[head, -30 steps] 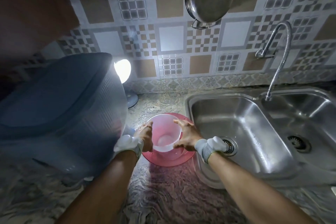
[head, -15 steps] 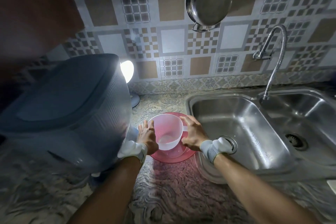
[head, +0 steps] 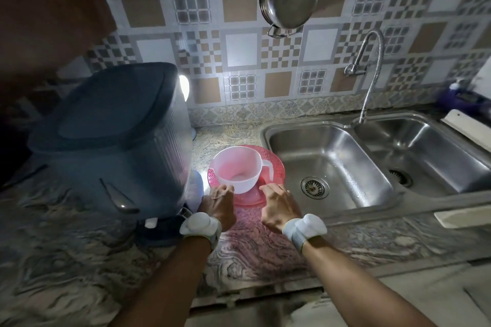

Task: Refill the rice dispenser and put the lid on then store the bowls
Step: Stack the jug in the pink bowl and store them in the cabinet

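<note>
A translucent white plastic bowl with a side handle [head: 237, 169] sits inside a shallow red plastic bowl [head: 276, 167] on the marbled stone bench [head: 79, 260], between a lidded blue-grey rice dispenser [head: 111, 141] and a steel double sink [head: 329, 164]. The left hand [head: 219, 206] and right hand [head: 277, 206] hover at the red bowl's near edge, fingers loosely curled; whether they touch it, I cannot tell.

Marbled counter [head: 79, 260]: lidded rice dispenser [head: 111, 141], red bowl [head: 273, 167].

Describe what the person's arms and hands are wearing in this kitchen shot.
Both forearms are bare, with no sleeves in view, and both hands are ungloved. The left hand and the right hand each have a grey fabric band at the wrist carrying a rounded white pod: left wristband, right wristband. No rings or cables show.
</note>
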The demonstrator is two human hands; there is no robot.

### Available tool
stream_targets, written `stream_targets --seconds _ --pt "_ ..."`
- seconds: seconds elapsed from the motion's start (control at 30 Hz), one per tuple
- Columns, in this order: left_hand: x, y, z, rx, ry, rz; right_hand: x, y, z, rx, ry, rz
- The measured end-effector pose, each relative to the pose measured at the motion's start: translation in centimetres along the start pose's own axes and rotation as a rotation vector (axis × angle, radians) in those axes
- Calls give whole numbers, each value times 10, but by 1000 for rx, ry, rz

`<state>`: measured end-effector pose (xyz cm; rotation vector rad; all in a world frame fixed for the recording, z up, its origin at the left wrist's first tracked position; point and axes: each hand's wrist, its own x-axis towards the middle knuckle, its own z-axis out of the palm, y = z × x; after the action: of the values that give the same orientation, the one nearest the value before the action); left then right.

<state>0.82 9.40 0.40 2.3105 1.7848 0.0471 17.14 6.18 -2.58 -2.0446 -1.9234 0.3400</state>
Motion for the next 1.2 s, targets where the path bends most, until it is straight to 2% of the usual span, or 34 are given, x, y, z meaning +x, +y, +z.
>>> stream_targets --seconds 0.4,0.6,0.67,0.87,0.97,1.2 --pt "41 -4 45 173 -95 70 20 20 46 -130 -91 -93" --pt "43 -8 63 126 -22 33 25 36 60 -184 -6 -215" --pt "40 -7 64 105 -42 -9 26 40 61 -183 5 -231" --pt "30 4 57 -13 -90 -105 23 46 47 -67 -18 -247" --pt "19 6 46 -104 -71 -119 17 41 32 -30 45 -288" --pt "-12 16 2 -147 7 -35 -6 18 -21 -77 65 -308"
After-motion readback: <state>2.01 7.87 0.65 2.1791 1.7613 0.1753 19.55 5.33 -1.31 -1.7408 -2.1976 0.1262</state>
